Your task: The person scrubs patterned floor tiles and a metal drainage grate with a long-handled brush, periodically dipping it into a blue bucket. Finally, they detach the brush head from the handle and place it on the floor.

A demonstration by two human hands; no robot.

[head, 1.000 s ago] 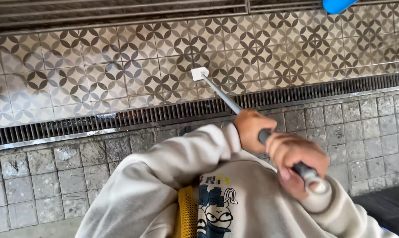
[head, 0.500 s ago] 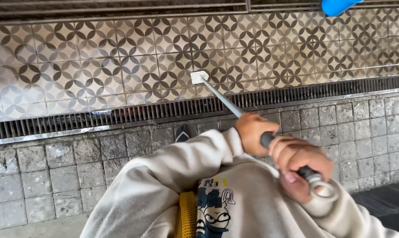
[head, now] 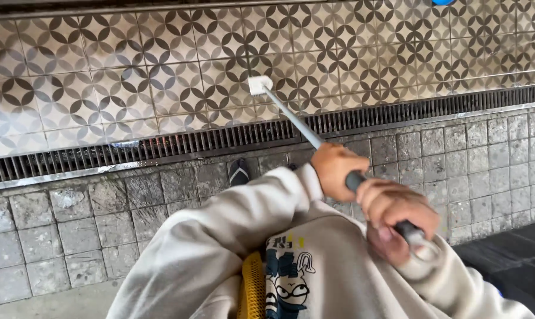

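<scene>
We record both hands clenched on one long-handled tool with a pale metal shaft and dark grip point(head: 315, 139). The left hand point(head: 336, 170) grasps the shaft where the dark grip begins; the right hand point(head: 393, 215) grasps the grip near its end, close to the chest of a cream sweatshirt point(head: 232, 236).

The tool's small white rectangular head point(head: 260, 85) lies against the patterned grey-and-cream circle-motif tiles point(head: 131, 77), just above the long dark metal drain grate point(head: 161, 147) that runs the width of the view.

Change noted: against the picture of a second ago, the white head sits a little further up the patterned tiles from the grate, and the two hands have shifted slightly with the shaft. We judge this to be a stroke in progress across the tile, with both grips unchanged.

Below the grate lies square grey stone paving point(head: 486, 153), and a dark sandal point(head: 239, 172) shows on it.

Containers: none are visible, so no contents can be reported.
</scene>
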